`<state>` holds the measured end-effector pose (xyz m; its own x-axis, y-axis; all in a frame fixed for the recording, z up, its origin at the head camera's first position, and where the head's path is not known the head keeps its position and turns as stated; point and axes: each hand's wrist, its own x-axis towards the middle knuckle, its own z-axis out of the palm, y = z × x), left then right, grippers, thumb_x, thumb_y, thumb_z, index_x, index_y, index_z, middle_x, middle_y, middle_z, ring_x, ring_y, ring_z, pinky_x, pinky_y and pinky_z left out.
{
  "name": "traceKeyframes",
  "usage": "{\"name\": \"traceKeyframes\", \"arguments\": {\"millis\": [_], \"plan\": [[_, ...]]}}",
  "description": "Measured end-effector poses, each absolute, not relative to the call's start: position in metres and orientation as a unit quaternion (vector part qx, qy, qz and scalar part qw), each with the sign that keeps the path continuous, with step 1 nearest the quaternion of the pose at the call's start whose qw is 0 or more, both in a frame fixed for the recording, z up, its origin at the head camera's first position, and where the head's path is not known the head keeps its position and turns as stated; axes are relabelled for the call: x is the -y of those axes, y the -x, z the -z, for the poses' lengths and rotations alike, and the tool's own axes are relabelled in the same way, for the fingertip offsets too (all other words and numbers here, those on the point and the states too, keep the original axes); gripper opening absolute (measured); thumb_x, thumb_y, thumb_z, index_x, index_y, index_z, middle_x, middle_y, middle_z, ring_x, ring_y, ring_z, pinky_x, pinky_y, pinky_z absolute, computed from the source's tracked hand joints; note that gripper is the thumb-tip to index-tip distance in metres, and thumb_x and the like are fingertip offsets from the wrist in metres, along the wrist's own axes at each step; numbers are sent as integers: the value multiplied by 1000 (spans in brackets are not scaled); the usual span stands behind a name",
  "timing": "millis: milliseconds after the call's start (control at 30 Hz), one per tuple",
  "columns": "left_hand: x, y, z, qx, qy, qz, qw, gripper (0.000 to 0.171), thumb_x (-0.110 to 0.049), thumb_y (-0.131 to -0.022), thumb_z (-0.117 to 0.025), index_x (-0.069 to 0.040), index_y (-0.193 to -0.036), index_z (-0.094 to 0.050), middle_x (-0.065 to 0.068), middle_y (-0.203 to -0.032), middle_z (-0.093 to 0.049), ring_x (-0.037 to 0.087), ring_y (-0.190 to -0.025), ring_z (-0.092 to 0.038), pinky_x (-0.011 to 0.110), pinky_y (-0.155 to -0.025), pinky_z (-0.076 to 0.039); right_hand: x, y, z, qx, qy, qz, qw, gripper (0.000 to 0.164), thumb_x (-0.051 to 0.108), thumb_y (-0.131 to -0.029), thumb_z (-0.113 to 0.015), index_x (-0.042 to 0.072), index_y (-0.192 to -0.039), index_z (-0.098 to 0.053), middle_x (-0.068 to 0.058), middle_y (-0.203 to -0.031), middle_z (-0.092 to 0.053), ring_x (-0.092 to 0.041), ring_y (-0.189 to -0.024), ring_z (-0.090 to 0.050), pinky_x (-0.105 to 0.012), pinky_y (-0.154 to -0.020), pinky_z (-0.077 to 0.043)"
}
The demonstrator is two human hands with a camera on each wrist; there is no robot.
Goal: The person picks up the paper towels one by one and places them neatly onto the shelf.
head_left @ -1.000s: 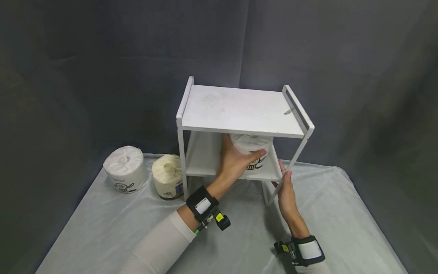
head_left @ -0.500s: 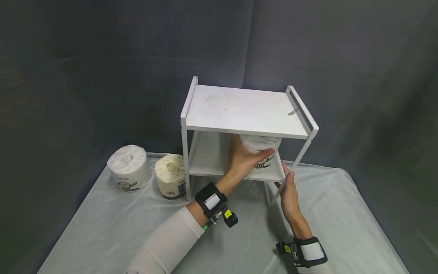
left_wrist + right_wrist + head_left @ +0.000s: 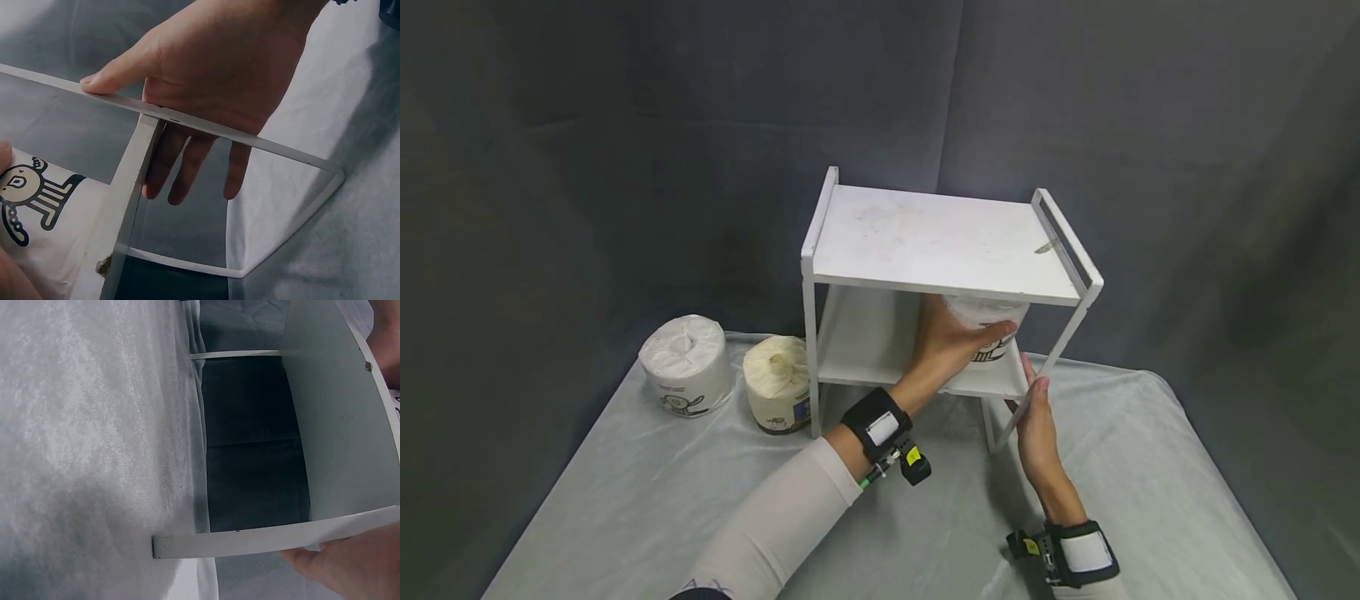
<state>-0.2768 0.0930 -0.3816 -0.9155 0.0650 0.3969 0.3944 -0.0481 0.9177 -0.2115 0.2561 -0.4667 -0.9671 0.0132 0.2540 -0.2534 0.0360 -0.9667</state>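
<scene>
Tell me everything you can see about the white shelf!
The white shelf has two flat tiers, narrow legs and raised side rails on top. It looks painted, with a grey mark up top and a chip on the lower edge. It stands on pale cloth. The right hand grips its right front leg; the left hand holds a wrapped roll between the tiers.

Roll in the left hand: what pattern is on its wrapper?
The roll is white with a black-outlined cartoon figure; the left wrist view shows it best.

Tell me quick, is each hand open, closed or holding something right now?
Left hand: holding a roll, thumb across its front.
Right hand: holding a rack leg between thumb and fingers.
</scene>
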Motion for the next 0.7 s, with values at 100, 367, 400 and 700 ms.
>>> {"name": "traceKeyframes", "arguments": {"millis": [100, 367, 400, 700], "plan": [[-96, 279, 382, 682, 174, 700, 121, 108, -32, -79, -95, -24, -160, -25, -3, -149, -44, 11, -135, -48, 39, -118, -38, -255, 210, 466, 708, -81, -694, 100, 82, 62, -111, -10, 5, -170, -10, -19, -175, -12, -38, -161, -12, -67, -127, -8], [-103, 284, 381, 683, 167, 700, 125, 101, -31, -77, -95, -20, -156, -34, -5, -144, -50, 8, -129, -50, 32, -114, -41, -255, 210, 465, 706, -78, -697, 103, 83, 61, -111, -11, 2, -169, -10, -20, -175, -14, -39, -160, -13, -67, -127, -9], [-104, 284, 381, 687, 167, 697, 124, 100, -32, -77, -95, -20, -156, -34, -5, -143, -50, 8, -129, -51, 32, -114, -41, -255, 210, 465, 707, -79, -696, 102, 82, 61, -111, -11, 3, -169, -10, -19, -175, -14, -39, -160, -13, -67, -127, -9], [-110, 285, 379, 729, 145, 661, 109, 102, -42, -78, -94, -19, -157, -34, -1, -146, -50, 11, -130, -50, 35, -112, -43, -256, 211, 465, 711, -78, -693, 95, 79, 60, -111, -10, 7, -170, -10, -18, -176, -11, -38, -161, -10, -68, -127, -7]]}}
